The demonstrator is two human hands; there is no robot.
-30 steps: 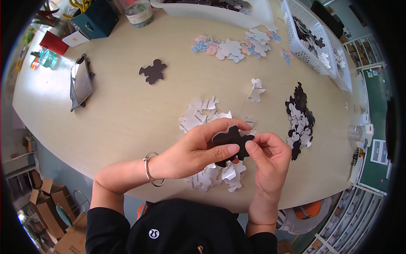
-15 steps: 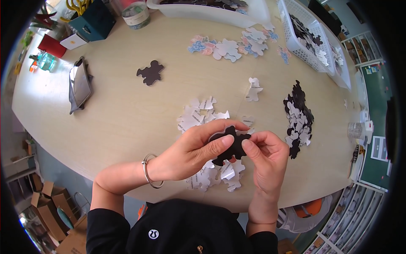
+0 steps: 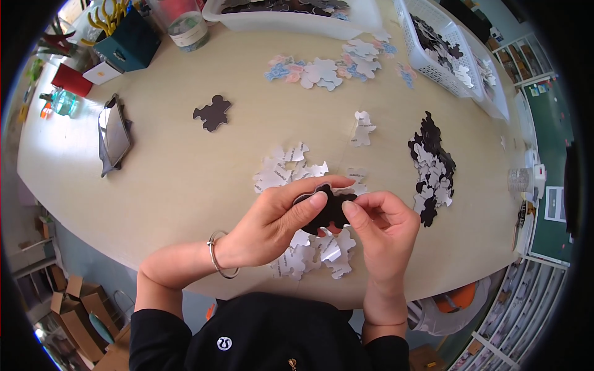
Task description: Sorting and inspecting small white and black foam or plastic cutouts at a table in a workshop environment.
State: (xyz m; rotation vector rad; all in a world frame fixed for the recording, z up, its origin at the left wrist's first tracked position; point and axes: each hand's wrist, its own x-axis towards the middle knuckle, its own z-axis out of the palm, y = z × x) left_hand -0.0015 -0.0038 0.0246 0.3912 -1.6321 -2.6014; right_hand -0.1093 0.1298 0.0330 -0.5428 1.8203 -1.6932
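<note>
The black scalloped cutout (image 3: 331,213) lies between both hands' fingers, its visible length running crosswise. The left hand (image 3: 263,219) is nearer its bulk, gripping it with the thumb flat on top and fingers beneath. The right hand (image 3: 388,224) meets only its right edge, thumb and forefinger pinched together there; whether they also catch a thin layer cannot be told. Just below and beyond the fingers lie white paper scraps (image 3: 303,260); farther, rightward, a black-and-white pile (image 3: 431,167); farthest, beyond the left fingers, a lone dark cutout (image 3: 213,113).
</note>
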